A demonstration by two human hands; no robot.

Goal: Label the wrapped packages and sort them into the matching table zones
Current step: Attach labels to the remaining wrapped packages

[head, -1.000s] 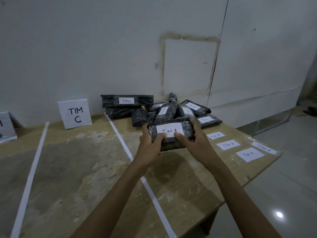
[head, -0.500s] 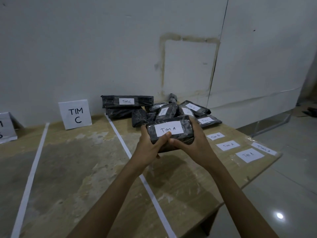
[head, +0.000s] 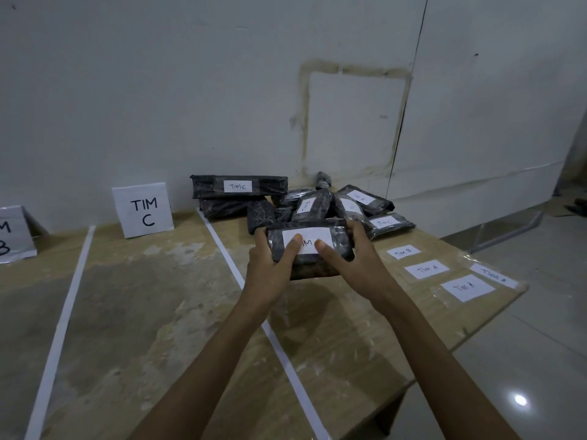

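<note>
Both hands grip one black wrapped package [head: 341, 238]. The left hand [head: 270, 269] is at its left end and the right hand [head: 354, 263] at its right, with the fingers [head: 356, 226] curled round behind it and mostly hidden. Both thumbs [head: 292, 249] press on its white label [head: 308, 234] and cover part of the writing, so only "IM" reads. The package is held just in front of the pile of packages [head: 313, 203] at the back of the counter [head: 158, 300], right of the white tape line [head: 229, 263]. The TIM C sign [head: 143, 209] stands whole, but the sign [head: 14, 233] at the left edge is cut off. Four loose labels [head: 427, 268] lie to the right.
</note>
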